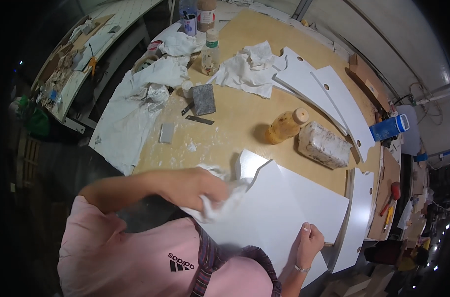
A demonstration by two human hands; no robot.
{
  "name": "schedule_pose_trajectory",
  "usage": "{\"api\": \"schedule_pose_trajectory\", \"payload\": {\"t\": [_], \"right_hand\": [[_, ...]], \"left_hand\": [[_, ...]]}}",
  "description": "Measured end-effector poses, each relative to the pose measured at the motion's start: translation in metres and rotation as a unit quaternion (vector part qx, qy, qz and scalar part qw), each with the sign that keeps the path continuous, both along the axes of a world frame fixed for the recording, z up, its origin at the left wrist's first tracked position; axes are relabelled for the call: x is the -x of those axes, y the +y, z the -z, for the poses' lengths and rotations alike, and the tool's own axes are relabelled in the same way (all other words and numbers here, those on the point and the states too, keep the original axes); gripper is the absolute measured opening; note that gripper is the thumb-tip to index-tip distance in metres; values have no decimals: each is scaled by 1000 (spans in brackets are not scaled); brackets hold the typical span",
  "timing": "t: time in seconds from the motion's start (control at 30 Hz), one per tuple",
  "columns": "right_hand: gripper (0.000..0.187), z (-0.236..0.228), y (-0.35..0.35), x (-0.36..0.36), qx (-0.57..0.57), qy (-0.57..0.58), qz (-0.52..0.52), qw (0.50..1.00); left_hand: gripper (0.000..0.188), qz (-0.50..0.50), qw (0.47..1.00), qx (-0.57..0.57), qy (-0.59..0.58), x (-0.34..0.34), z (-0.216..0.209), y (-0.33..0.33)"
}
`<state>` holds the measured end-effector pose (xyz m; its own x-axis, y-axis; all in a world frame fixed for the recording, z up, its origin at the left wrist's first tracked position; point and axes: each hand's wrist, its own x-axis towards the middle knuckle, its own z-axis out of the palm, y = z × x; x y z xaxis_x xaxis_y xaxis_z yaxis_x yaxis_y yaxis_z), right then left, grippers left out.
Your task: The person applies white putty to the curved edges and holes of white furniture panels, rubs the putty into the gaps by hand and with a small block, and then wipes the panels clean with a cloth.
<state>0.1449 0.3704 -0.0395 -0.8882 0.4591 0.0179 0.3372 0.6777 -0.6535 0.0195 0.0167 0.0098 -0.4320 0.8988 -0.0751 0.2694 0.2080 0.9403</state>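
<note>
- A person in a pink shirt leans over a wooden workbench (244,111), seen from above.
- The left hand (202,190) has its fingers closed around a crumpled white cloth (220,198) and presses it onto a white panel (284,208).
- The white panel lies flat at the near edge of the workbench, its near corner overhanging that edge; its far corner has a cut-out notch.
- The right hand (309,242) rests on the panel's near right edge, fingers curled into a loose fist, thumb on top, holding nothing that can be seen.
- Just beyond the panel, near the middle of the bench, an orange-brown squeeze bottle (286,126) lies on its side, with a clear wrapped block (324,145) beside it to the right.
- More curved white panels (329,99) lie toward the far right edge.
- A grey sanding block (203,99) and white rags (247,69) lie toward the far left part, near an upright plastic bottle (210,52).
- A large white sheet (131,114) hangs over the left edge.
</note>
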Motion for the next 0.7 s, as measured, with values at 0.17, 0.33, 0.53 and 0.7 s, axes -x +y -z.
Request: {"api": "schedule_pose_trajectory", "payload": {"t": [0.17, 0.33, 0.53, 0.7], "right_hand": [[43, 10, 3, -1, 36, -16, 4, 999], [42, 21, 8, -3, 108, -2, -10, 994], [38, 19, 13, -16, 75, 21, 7, 997], [32, 22, 19, -25, 206, 105, 41, 972]], "left_hand": [[13, -25, 948, 252, 193, 17, -18, -38], [26, -237, 959, -89, 131, 6, -17, 24], [20, -50, 999, 2, 3, 1, 4, -33], [23, -291, 952, 46, 85, -1, -7, -41]]}}
